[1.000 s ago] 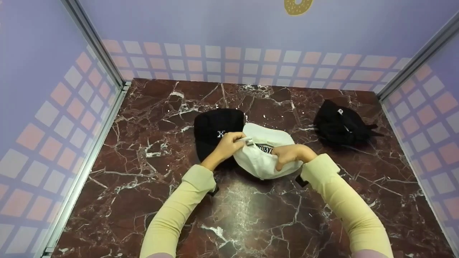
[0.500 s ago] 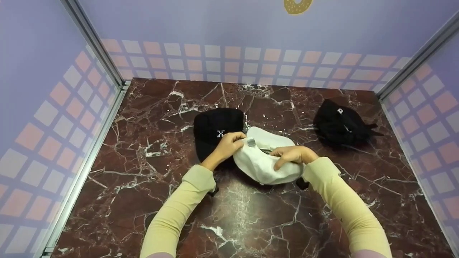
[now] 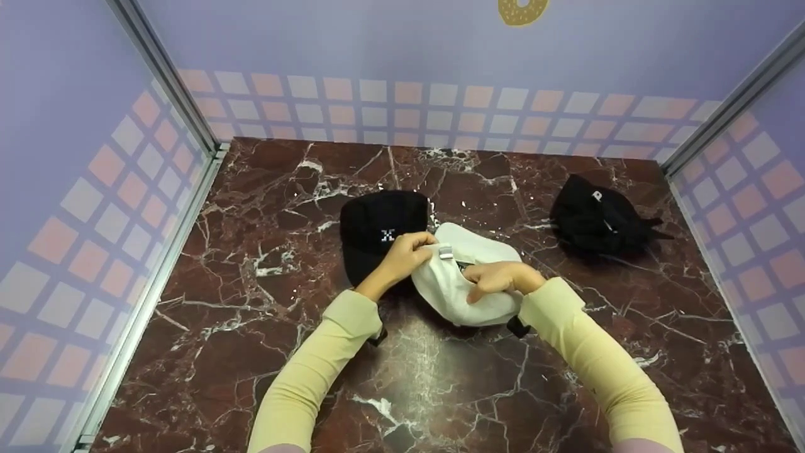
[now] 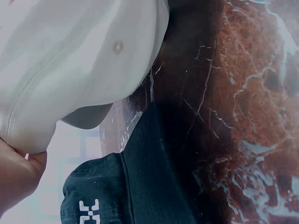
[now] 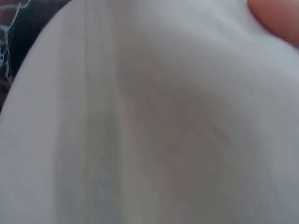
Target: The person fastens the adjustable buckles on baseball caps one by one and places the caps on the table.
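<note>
A white baseball cap is tipped so its inside opening faces up and away, in the middle of the head view. My left hand pinches its edge beside a small metal buckle. With fingers inside the opening and thumb on the outer cloth, my right hand grips the cap's near side; those fingertips are hidden. The left wrist view shows the cap's white crown and the left hand on its edge. Blurred white cloth fills the right wrist view.
A black cap with a small white mark lies just left of the white one, partly behind my left hand. Another black cap with a white letter lies at the right. Purple walls bound the marbled tabletop.
The white cap has tilted, so its inner lettering is mostly covered and more buckle shows. My right hand has shifted slightly left and nearer on it; my left hand has barely moved.
</note>
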The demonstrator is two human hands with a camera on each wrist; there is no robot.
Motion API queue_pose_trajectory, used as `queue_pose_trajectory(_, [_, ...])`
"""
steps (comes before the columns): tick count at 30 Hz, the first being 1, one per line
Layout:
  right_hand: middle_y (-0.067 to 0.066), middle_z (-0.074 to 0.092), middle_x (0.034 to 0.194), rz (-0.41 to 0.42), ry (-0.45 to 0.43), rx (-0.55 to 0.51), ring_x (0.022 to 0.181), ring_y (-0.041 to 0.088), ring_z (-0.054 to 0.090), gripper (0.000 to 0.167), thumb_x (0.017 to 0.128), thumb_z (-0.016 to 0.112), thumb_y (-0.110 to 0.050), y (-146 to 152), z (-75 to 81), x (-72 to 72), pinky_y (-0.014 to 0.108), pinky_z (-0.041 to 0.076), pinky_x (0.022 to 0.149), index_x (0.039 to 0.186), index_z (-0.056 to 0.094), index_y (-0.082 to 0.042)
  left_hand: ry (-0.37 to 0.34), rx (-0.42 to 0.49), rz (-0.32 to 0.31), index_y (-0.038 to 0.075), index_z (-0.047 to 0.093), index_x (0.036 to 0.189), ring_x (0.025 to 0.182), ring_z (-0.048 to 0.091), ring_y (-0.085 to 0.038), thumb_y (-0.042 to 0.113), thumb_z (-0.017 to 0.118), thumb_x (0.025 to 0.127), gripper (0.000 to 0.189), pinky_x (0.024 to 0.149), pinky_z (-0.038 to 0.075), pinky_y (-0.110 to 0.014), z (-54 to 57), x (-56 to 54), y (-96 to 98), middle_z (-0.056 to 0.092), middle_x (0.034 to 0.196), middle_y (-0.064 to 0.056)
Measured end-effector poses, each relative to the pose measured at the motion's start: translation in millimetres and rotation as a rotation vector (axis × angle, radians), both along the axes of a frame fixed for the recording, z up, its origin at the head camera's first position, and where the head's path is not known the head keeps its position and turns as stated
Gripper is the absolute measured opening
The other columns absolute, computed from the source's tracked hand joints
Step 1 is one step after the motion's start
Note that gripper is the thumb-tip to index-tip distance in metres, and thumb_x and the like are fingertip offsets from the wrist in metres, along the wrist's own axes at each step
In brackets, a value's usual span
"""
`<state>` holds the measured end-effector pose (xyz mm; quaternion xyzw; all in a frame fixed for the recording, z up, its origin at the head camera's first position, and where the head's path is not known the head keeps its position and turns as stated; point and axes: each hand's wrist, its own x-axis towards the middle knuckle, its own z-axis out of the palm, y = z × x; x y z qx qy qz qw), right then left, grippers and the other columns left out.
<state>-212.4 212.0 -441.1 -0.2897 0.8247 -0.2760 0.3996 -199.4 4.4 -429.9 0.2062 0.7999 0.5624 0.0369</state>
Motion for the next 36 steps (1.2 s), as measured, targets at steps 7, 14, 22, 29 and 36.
queue_pose_trajectory(7, [-0.004, 0.045, 0.075, -0.093, -0.155, -0.078, 0.069, 0.007, 0.043, 0.017, 0.069, 0.06, -0.005, 3, -9.0, -3.0, 0.018, 0.036, 0.064, 0.083, 0.052, -0.002, -0.034, 0.033, -0.029, -0.011, 0.06, 0.081, 0.068, 0.045, -0.008, -0.005, 0.045, 0.071, 0.019, 0.06, 0.033, -0.015, -0.7, -0.5, 0.1, 0.06, 0.078, -0.018])
queue_pose_trajectory(14, [0.004, 0.049, 0.101, -0.2, -0.273, -0.227, 0.091, 0.012, 0.048, 0.047, 0.072, 0.064, -0.011, -6, -11.6, -1.2, 0.023, 0.041, 0.081, 0.113, 0.045, 0.002, -0.027, 0.047, -0.038, -0.008, 0.062, 0.081, 0.066, 0.046, -0.006, -0.003, 0.047, 0.073, 0.018, 0.059, 0.036, -0.016, -11.3, -6.6, 4.7, 0.062, 0.077, -0.014])
queue_pose_trajectory(22, [-0.005, 0.048, 0.072, -0.289, -0.226, -0.263, 0.063, 0.005, 0.044, 0.017, 0.068, 0.058, -0.002, -13, -6.6, 2.9, 0.018, 0.038, 0.056, 0.081, 0.049, -0.009, 0.009, 0.052, -0.011, -0.002, 0.063, 0.079, 0.062, 0.046, -0.007, 0.003, 0.049, 0.071, 0.017, 0.056, 0.035, -0.017, -36.0, -20.1, 8.2, 0.058, 0.069, -0.003])
queue_pose_trajectory(29, [-0.009, 0.051, 0.068, -0.193, -0.368, -0.392, 0.062, 0.002, 0.046, 0.009, 0.08, 0.052, -0.004, -2, -4.5, -2.6, 0.015, 0.037, 0.057, 0.077, 0.052, -0.012, -0.034, 0.047, -0.002, -0.004, 0.062, 0.08, 0.063, 0.045, -0.005, -0.003, 0.047, 0.071, 0.018, 0.056, 0.034, -0.016, -27.5, -16.3, 6.8, 0.059, 0.072, -0.005])
queue_pose_trajectory(36, [0.001, 0.061, 0.077, -0.27, -0.207, -0.194, 0.072, 0.011, 0.055, 0.03, 0.091, 0.044, -0.029, 16, 7.2, -10.1, 0.026, 0.044, 0.066, 0.091, 0.059, -0.003, -0.002, 0.053, -0.03, -0.01, 0.059, 0.079, 0.065, 0.045, -0.005, -0.004, 0.044, 0.07, 0.019, 0.057, 0.035, -0.017, -6.5, -3.6, 1.7, 0.06, 0.075, -0.013])
